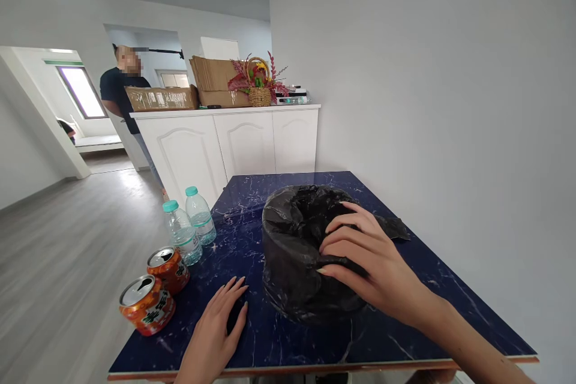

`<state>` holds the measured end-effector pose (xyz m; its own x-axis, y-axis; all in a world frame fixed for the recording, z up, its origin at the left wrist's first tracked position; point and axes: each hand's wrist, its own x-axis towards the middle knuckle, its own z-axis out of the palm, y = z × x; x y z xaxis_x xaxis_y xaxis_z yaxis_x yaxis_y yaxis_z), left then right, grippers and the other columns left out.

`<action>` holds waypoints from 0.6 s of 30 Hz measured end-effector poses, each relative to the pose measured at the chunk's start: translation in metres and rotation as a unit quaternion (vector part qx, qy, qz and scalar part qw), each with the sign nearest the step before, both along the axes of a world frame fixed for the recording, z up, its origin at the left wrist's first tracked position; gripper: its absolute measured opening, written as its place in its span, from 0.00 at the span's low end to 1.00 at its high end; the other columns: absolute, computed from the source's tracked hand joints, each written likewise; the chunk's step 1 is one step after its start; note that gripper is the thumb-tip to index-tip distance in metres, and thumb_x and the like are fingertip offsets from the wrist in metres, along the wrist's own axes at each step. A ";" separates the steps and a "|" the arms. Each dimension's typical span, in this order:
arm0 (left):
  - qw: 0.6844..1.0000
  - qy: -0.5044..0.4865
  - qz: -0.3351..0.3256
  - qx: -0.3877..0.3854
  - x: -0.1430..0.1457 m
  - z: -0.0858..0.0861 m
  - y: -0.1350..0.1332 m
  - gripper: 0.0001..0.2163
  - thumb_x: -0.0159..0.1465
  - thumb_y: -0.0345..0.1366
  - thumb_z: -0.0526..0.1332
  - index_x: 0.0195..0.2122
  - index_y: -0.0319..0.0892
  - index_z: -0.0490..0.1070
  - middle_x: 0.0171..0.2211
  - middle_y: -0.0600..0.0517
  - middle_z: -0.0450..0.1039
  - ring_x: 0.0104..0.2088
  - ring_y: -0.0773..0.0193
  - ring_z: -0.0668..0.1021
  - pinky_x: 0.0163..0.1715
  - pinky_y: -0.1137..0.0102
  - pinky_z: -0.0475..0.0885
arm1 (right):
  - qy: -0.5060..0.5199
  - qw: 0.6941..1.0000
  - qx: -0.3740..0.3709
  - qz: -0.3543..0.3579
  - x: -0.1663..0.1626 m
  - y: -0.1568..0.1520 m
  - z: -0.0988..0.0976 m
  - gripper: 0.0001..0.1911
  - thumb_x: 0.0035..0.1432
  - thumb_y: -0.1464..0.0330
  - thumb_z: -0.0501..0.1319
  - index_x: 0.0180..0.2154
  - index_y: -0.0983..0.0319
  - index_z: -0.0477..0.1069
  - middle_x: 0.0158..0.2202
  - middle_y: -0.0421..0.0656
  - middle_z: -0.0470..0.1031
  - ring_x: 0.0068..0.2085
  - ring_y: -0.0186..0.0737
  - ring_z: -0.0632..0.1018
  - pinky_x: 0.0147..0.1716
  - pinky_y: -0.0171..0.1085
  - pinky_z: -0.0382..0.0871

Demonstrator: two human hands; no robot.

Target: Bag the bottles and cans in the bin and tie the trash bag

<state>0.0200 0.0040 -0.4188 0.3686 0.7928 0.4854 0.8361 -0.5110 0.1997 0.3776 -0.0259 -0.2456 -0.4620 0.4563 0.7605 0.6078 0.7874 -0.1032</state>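
Observation:
A round bin lined with a black trash bag [288, 270] stands upright on the dark blue marbled table [243, 336]. My right hand [366, 252] grips its near right rim, thumb outside and fingers over the edge into the opening. The bin's own wall is hidden under the bag. Left of the bin, my left hand [218, 324] lies on the tabletop, fingers stretched out, holding nothing. Beside it on the left stand two opened orange cans, a nearer can [148, 306] and a farther can [168, 270]. Behind them are two clear bottles with teal caps, a left bottle [182, 237] and a right bottle [201, 219].
A strip of black plastic [393, 228] lies right of the bin, near the white wall [427, 102]. Past the table's far edge, a white cabinet [243, 141] carries cardboard boxes [216, 81] and a flower basket [260, 96]. A person [123, 87] stands behind it at left.

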 end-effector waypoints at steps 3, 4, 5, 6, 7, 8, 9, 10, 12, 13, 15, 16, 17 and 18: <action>0.999 0.014 -0.008 0.036 0.004 0.006 -0.005 0.15 0.75 0.43 0.58 0.59 0.50 0.75 0.61 0.49 0.80 0.62 0.47 0.80 0.60 0.49 0.79 | 0.048 0.998 0.015 -0.044 0.017 -0.007 -0.020 0.18 0.72 0.64 0.64 0.61 0.57 0.70 0.62 0.50 0.74 0.68 0.54 0.69 0.72 0.62 0.53; 0.998 0.016 -0.010 0.056 0.005 0.012 -0.008 0.14 0.74 0.42 0.59 0.58 0.49 0.76 0.58 0.49 0.82 0.59 0.47 0.82 0.58 0.50 0.80 | 0.091 0.993 0.021 -0.074 0.025 -0.010 -0.032 0.21 0.73 0.63 0.62 0.63 0.58 0.68 0.65 0.52 0.71 0.69 0.56 0.68 0.71 0.62 0.56; 0.997 0.015 -0.009 0.079 0.006 0.022 -0.010 0.13 0.74 0.41 0.59 0.56 0.49 0.77 0.55 0.49 0.83 0.57 0.47 0.83 0.56 0.51 0.80 | 0.145 0.983 0.019 -0.111 0.034 -0.013 -0.046 0.20 0.73 0.63 0.60 0.63 0.58 0.67 0.65 0.53 0.70 0.68 0.56 0.69 0.68 0.60 0.60; 0.994 0.013 -0.006 0.104 0.007 0.036 -0.012 0.12 0.74 0.40 0.60 0.54 0.49 0.77 0.51 0.49 0.84 0.54 0.47 0.83 0.54 0.51 0.80 | 0.204 0.967 0.007 -0.154 0.043 -0.015 -0.062 0.18 0.74 0.63 0.58 0.62 0.57 0.69 0.63 0.53 0.72 0.66 0.56 0.72 0.65 0.57 0.65; 0.992 0.010 0.003 0.130 0.008 0.053 -0.012 0.11 0.73 0.39 0.60 0.53 0.49 0.77 0.49 0.48 0.85 0.51 0.47 0.83 0.52 0.52 0.78 | 0.266 0.944 -0.013 -0.192 0.052 -0.016 -0.079 0.15 0.75 0.62 0.56 0.58 0.56 0.71 0.58 0.51 0.76 0.61 0.54 0.75 0.62 0.54 0.68; 0.987 0.008 0.013 0.157 0.009 0.073 -0.011 0.10 0.73 0.38 0.60 0.52 0.48 0.77 0.47 0.47 0.84 0.49 0.48 0.83 0.51 0.51 0.77 | 0.315 0.921 -0.057 -0.223 0.060 -0.016 -0.096 0.13 0.76 0.60 0.55 0.54 0.56 0.73 0.53 0.49 0.79 0.56 0.51 0.79 0.57 0.50 0.71; 0.984 0.016 0.026 0.178 0.009 0.095 -0.007 0.09 0.73 0.38 0.59 0.51 0.47 0.77 0.46 0.47 0.84 0.47 0.47 0.82 0.51 0.50 0.75 | 0.350 0.898 -0.108 -0.243 0.067 -0.015 -0.114 0.13 0.75 0.57 0.56 0.51 0.55 0.74 0.47 0.47 0.80 0.49 0.49 0.81 0.51 0.46 0.74; 0.979 0.024 0.044 0.197 0.009 0.118 0.000 0.09 0.74 0.39 0.59 0.50 0.46 0.77 0.45 0.46 0.83 0.46 0.46 0.81 0.51 0.50 0.74 | 0.369 0.882 -0.159 -0.245 0.072 -0.013 -0.131 0.14 0.75 0.55 0.56 0.49 0.55 0.74 0.42 0.46 0.81 0.44 0.47 0.82 0.45 0.43 0.76; 0.971 0.060 0.084 0.217 0.007 0.161 0.020 0.12 0.74 0.42 0.57 0.50 0.44 0.77 0.45 0.43 0.82 0.45 0.43 0.80 0.48 0.51 0.73 | 0.375 0.866 -0.253 -0.214 0.079 -0.009 -0.158 0.17 0.73 0.51 0.56 0.49 0.56 0.73 0.34 0.43 0.80 0.34 0.44 0.81 0.35 0.39 0.75; 0.965 0.077 0.116 0.220 0.006 0.179 0.034 0.15 0.75 0.44 0.56 0.51 0.43 0.77 0.46 0.41 0.81 0.48 0.41 0.79 0.49 0.50 0.73 | 0.366 0.863 -0.292 -0.188 0.081 -0.008 -0.169 0.18 0.73 0.50 0.56 0.50 0.56 0.72 0.31 0.41 0.79 0.31 0.43 0.79 0.32 0.39 0.74; 0.955 0.117 0.173 0.213 0.001 0.206 0.066 0.19 0.75 0.46 0.52 0.55 0.42 0.77 0.50 0.39 0.79 0.54 0.37 0.76 0.52 0.49 0.71 | 0.340 0.862 -0.350 -0.139 0.080 -0.006 -0.184 0.20 0.73 0.49 0.55 0.50 0.56 0.72 0.27 0.39 0.77 0.27 0.42 0.77 0.29 0.38 0.72; 0.949 0.139 0.203 0.196 -0.002 0.215 0.083 0.21 0.75 0.46 0.51 0.58 0.41 0.76 0.53 0.37 0.78 0.58 0.35 0.74 0.54 0.49 0.69 | 0.327 0.861 -0.370 -0.121 0.080 -0.005 -0.188 0.20 0.73 0.48 0.55 0.49 0.56 0.72 0.26 0.38 0.76 0.26 0.41 0.76 0.29 0.37 0.72; 0.945 0.166 0.226 0.169 -0.006 0.220 0.100 0.23 0.75 0.46 0.50 0.61 0.39 0.74 0.58 0.36 0.76 0.62 0.34 0.71 0.58 0.48 0.66 | 0.317 0.859 -0.386 -0.107 0.079 -0.004 -0.192 0.20 0.73 0.48 0.55 0.48 0.56 0.72 0.26 0.38 0.75 0.26 0.41 0.76 0.29 0.37 0.72; 0.940 0.192 0.250 0.134 -0.010 0.224 0.116 0.24 0.74 0.45 0.50 0.64 0.38 0.72 0.61 0.35 0.74 0.65 0.33 0.68 0.61 0.47 0.63 | 0.311 0.857 -0.399 -0.099 0.079 -0.004 -0.194 0.21 0.73 0.48 0.55 0.47 0.57 0.73 0.26 0.38 0.75 0.26 0.40 0.76 0.29 0.37 0.72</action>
